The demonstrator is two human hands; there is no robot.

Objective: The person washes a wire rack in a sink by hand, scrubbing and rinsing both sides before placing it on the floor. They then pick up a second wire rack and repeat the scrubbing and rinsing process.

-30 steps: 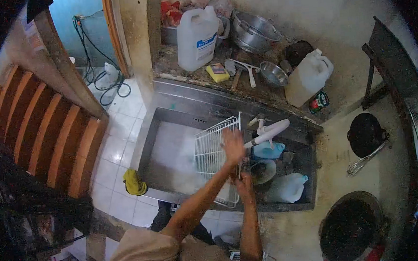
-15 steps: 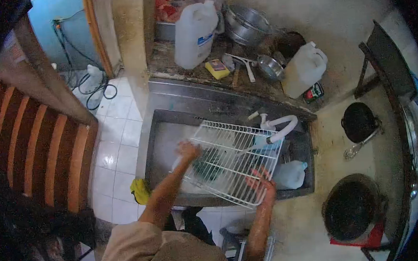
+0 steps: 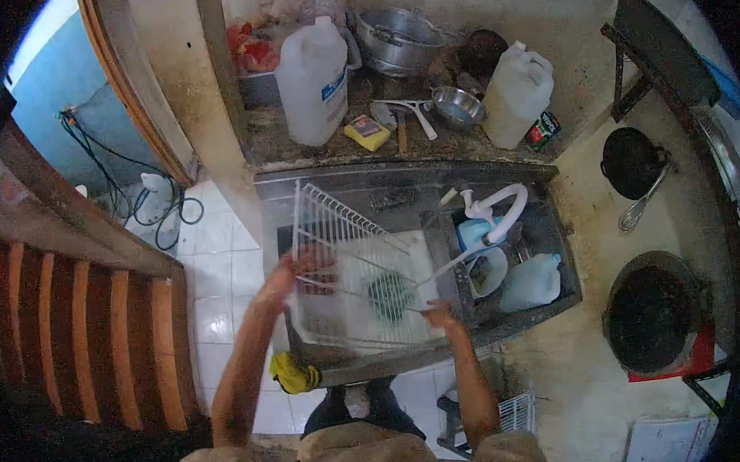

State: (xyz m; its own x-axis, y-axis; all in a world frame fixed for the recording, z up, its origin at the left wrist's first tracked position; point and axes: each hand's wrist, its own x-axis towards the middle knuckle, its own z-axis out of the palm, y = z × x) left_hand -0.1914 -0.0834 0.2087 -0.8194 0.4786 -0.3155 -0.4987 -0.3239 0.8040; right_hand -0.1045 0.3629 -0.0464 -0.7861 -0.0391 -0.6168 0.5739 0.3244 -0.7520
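Note:
A white wire rack [image 3: 346,232] is held tilted over the left basin of the dark sink [image 3: 370,368]. At its left side is my left hand [image 3: 311,270], fingers spread behind the wires and blurred. My right hand [image 3: 439,313] is closed around the rack's lower right edge. Below the rack, a white panel [image 3: 419,258] lies in the basin, with a green mesh scrubber [image 3: 389,296] seen through the wires. A white curved faucet [image 3: 504,214] reaches over the sink, its spout pointing at the rack.
The right basin holds a translucent jug [image 3: 532,282] and a bowl [image 3: 488,273]. A yellow cloth [image 3: 294,373] hangs on the front rim. Behind, the ledge [image 3: 298,155] carries jugs, pots and a yellow sponge pack [image 3: 367,133]. Black pans [image 3: 653,315] hang at right.
The rack has moved left, away from the right basin, and now stands more steeply. My hands have moved left with it. The camera view has shifted too.

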